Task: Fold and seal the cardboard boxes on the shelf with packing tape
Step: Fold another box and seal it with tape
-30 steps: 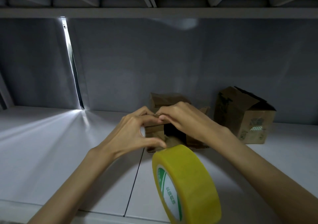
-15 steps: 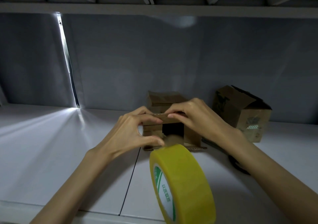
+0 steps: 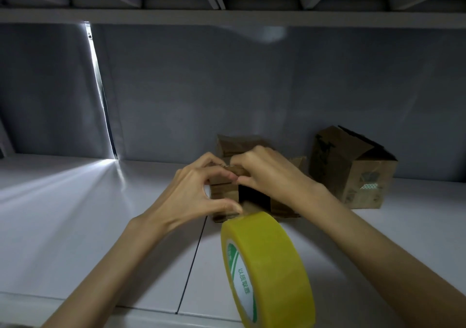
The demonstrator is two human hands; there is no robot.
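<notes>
A small brown cardboard box [image 3: 224,194] lies on the white shelf [image 3: 75,226] with its dark open end facing me. My left hand [image 3: 199,194] grips its left side, fingers over the top flap and thumb at the lower edge. My right hand [image 3: 267,173] pinches the top flap from the right. A yellow roll of packing tape [image 3: 269,269] stands on edge right in front of the box, near the shelf's front. One back flap [image 3: 239,143] sticks up behind my hands.
A second cardboard box [image 3: 353,168], tilted with its top open, stands at the back right against the grey wall. A bright gap [image 3: 98,88] in the back panel casts light across the left shelf. The upper shelf [image 3: 227,17] hangs low overhead.
My right hand has slid left along the top flap toward my left hand, and the flap's opening looks narrower. The tape roll has stayed put.
</notes>
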